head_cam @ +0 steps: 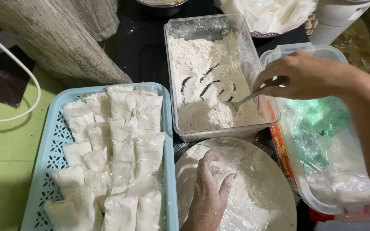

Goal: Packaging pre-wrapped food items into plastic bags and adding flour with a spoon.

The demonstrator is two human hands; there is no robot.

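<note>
Green tabletop: right hand (305,76) dips metal spoon (253,96) into powdery flour (202,77).

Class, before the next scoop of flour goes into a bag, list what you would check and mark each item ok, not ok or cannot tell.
1. Right hand grips the spoon: ok.
2. Spoon bowl sits in the flour: ok.
3. Clear flour container has flour left: ok.
4. Left hand rests on the plastic bag on the round plate: ok.
5. Bag mouth open: cannot tell.
6. Blue basket has room beside the filled packets: not ok, nearly full.
</note>
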